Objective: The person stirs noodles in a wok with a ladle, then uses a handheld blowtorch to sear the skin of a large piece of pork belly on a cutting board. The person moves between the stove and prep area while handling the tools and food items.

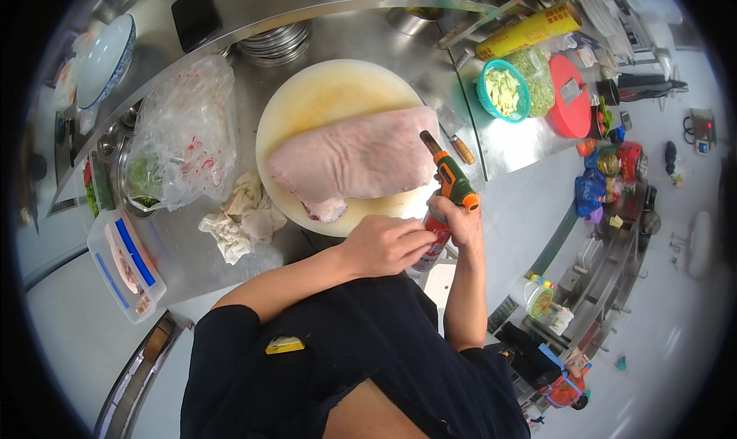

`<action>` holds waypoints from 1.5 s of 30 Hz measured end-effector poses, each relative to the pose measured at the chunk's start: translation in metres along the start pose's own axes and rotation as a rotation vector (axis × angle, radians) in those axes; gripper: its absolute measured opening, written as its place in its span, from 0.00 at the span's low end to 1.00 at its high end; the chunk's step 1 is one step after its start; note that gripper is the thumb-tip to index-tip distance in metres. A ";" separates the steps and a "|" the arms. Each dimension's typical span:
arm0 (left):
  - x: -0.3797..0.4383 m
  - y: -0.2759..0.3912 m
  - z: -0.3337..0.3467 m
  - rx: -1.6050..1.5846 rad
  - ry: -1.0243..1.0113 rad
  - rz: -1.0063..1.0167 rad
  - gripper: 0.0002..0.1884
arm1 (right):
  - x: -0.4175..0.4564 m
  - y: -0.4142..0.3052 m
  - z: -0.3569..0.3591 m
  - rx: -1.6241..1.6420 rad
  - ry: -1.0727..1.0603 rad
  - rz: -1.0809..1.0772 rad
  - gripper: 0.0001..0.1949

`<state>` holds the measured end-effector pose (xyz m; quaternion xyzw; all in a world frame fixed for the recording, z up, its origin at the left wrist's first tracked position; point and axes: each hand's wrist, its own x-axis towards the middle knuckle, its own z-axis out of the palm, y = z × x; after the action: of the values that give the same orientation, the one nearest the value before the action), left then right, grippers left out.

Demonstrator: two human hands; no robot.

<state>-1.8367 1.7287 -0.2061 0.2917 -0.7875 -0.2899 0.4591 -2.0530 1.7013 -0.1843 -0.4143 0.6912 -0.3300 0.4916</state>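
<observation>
My right hand [460, 220] grips the top of a red gas canister [436, 237] fitted with a green and orange blowtorch head [453, 177]. The nozzle points up and left over the right end of a large slab of raw, skin-on meat [357, 154]; no flame can be seen. My left hand [391, 243] has its fingers against the canister's side. Under the meat is a round, pale cutting board [328, 84]. A wooden-handled knife [462, 150] lies just right of the board, its blade partly hidden.
Crumpled cloths [244, 217] and a plastic bag [190, 145] lie left of the board. A plastic container with meat [103, 254] stands at the left edge. A turquoise basket of cut vegetables [481, 93] and a red round board [576, 113] are on the right; metal plates [276, 44] sit behind.
</observation>
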 end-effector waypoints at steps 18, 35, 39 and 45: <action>-0.075 -0.031 -0.002 -0.229 -0.521 -0.697 0.39 | -0.005 0.002 0.013 0.225 -0.002 0.011 0.27; -0.080 -0.030 0.015 -0.196 -0.507 -0.693 0.44 | -0.016 0.007 0.028 0.323 0.052 0.036 0.24; -0.075 -0.025 0.017 -0.099 -0.375 -0.640 0.41 | -0.018 0.004 0.031 0.276 0.076 0.006 0.24; 0.006 0.001 -0.010 -0.002 0.177 -0.128 0.21 | -0.026 -0.001 0.034 -0.006 0.074 -0.107 0.18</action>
<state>-1.8303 1.7229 -0.1978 0.3656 -0.7233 -0.2925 0.5076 -2.0159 1.7226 -0.1827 -0.4395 0.6868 -0.3689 0.4461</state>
